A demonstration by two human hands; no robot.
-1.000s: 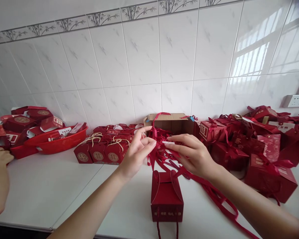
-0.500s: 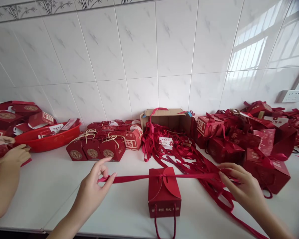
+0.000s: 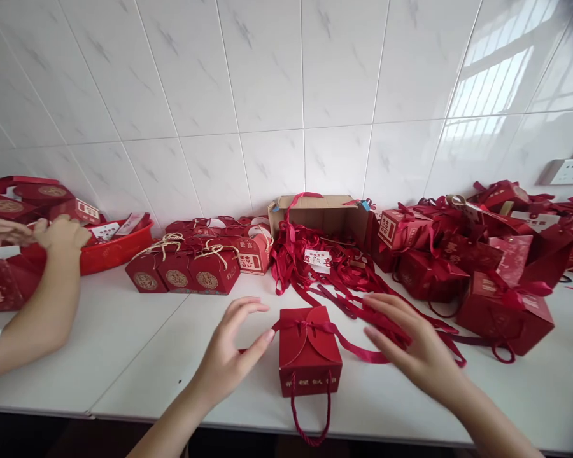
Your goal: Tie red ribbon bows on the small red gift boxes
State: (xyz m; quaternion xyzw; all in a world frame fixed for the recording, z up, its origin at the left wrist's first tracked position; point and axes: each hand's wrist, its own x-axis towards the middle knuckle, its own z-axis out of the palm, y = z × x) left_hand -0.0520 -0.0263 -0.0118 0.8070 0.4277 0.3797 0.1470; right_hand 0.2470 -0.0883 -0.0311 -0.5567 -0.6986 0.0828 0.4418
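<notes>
A small red gift box (image 3: 309, 356) stands near the counter's front edge, a red ribbon (image 3: 351, 346) knotted across its top and a cord handle hanging over the edge. My left hand (image 3: 229, 356) hovers just left of the box, fingers spread, the fingertips near the ribbon's left end. To the right of the box my right hand (image 3: 413, 346) is spread out over the ribbon's loose tail. Neither hand grips anything.
A pile of loose red ribbons (image 3: 325, 267) lies before an open cardboard box (image 3: 315, 213). Finished red boxes (image 3: 186, 270) stand behind left, more (image 3: 482, 267) crowd the right. Another person's hands (image 3: 52, 235) work at a red basin (image 3: 114, 251) far left.
My hands pulled the ribbon taut sideways across the box top, then let go and came back in beside the box. The other person's hand rose toward the basin.
</notes>
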